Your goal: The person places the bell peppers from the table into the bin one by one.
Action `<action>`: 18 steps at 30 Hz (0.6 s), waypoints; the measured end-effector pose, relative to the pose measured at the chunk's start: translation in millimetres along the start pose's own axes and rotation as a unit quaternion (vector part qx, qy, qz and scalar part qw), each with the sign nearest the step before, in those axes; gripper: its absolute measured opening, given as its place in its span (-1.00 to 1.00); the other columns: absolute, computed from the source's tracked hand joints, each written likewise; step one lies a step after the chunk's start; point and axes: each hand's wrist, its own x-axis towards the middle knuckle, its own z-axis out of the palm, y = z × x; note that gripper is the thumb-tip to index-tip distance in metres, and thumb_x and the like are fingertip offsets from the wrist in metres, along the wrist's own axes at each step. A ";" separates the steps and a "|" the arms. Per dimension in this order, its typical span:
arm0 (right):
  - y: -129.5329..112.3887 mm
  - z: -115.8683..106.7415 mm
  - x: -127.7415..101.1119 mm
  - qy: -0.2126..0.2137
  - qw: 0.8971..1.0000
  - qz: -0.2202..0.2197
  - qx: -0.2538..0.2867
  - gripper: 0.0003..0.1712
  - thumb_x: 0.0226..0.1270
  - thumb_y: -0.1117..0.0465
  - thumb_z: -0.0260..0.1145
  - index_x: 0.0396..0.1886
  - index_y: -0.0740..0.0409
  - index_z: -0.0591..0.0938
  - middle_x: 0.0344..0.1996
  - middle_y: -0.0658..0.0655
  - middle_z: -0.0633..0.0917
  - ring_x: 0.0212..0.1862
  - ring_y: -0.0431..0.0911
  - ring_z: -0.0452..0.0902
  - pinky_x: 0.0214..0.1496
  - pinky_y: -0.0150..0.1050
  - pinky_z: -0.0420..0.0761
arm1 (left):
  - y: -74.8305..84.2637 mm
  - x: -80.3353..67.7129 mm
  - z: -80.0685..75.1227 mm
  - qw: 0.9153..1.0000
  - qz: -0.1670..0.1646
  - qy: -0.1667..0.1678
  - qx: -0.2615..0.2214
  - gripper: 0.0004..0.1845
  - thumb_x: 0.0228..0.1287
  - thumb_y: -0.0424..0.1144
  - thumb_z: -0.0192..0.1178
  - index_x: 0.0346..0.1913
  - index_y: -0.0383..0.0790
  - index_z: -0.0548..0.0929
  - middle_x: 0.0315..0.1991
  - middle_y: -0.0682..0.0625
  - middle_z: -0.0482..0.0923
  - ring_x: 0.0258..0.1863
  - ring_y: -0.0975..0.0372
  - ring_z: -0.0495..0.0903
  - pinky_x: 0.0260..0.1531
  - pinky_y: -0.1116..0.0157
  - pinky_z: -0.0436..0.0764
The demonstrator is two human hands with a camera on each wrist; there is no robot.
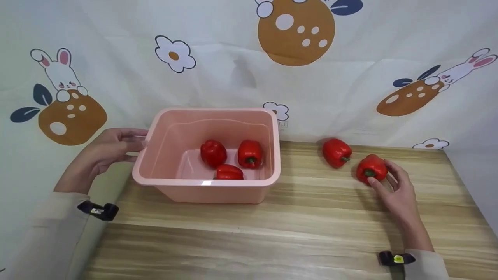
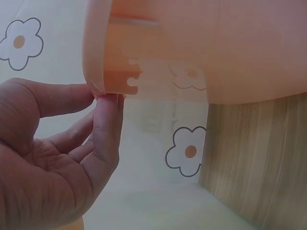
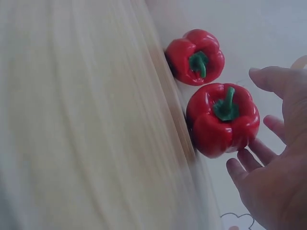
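The left hand [image 1: 103, 151] pinches the rim of a pink bin [image 1: 214, 193] at its 9 o'clock side, thumb on one face and fingers on the other. The right hand [image 1: 398, 190] is spread fairly wide around the 3 o'clock side of a red pepper [image 1: 371, 167]; in the right wrist view its thumb stands apart from the skin, while the fingertips lie against or just beside it. That pepper sits on the table [image 1: 233, 241], well out at 3 o'clock from the bin, green stem towards 6 o'clock in the head view. Near it, at 10 o'clock, rests a second red pepper [image 1: 335, 152], stem towards 4 o'clock.

Inside the bin are three more: a left pepper [image 1: 213, 154], a right pepper [image 1: 250, 153] at its 3 o'clock, stem towards 6, and a front pepper [image 1: 229, 172] between 4 and 5 o'clock from the left one, partly hidden by the near rim. A printed cloth [image 1: 218, 85] hangs at 12 o'clock behind the table.
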 end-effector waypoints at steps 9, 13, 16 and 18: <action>0.5 9.1 11.0 -0.006 0.999 0.023 -0.027 -0.03 0.42 0.03 0.50 0.68 0.02 0.22 0.61 0.25 0.21 0.63 0.18 0.12 0.53 -0.63 0.31 | 1.9 0.9 0.4 1.000 -0.005 -0.001 -0.004 -0.34 0.57 -0.18 0.18 0.60 -0.35 0.29 0.46 -0.31 0.46 -0.08 0.45 0.72 -0.02 0.34 0.82; -1.2 13.8 16.7 -0.011 0.999 0.032 -0.039 0.04 0.38 0.00 0.53 0.70 0.03 0.19 0.62 0.24 0.19 0.60 0.18 0.12 0.72 -0.11 0.33 | 1.2 0.1 0.5 1.000 -0.008 0.000 -0.012 -0.35 0.56 -0.20 0.19 0.58 -0.35 0.32 0.35 -0.19 0.57 -0.08 0.45 0.72 -0.02 0.33 0.82; -1.6 16.3 20.4 -0.016 0.998 0.025 -0.048 0.07 0.36 0.01 0.55 0.70 0.06 0.17 0.62 0.27 0.20 0.57 0.19 0.14 0.66 0.21 0.33 | 1.5 0.2 0.3 1.000 -0.007 0.001 -0.017 -0.37 0.55 -0.21 0.20 0.56 -0.36 0.35 0.18 0.01 0.67 -0.09 0.47 0.73 -0.04 0.34 0.83; -1.7 17.7 22.1 -0.017 0.998 0.024 -0.052 0.09 0.35 0.00 0.55 0.71 0.07 0.15 0.61 0.28 0.21 0.56 0.20 0.15 0.58 0.26 0.36 | 1.7 0.3 0.2 1.000 -0.007 0.001 -0.020 -0.37 0.55 -0.21 0.21 0.55 -0.36 0.36 0.13 0.06 0.69 -0.10 0.47 0.74 -0.05 0.34 0.83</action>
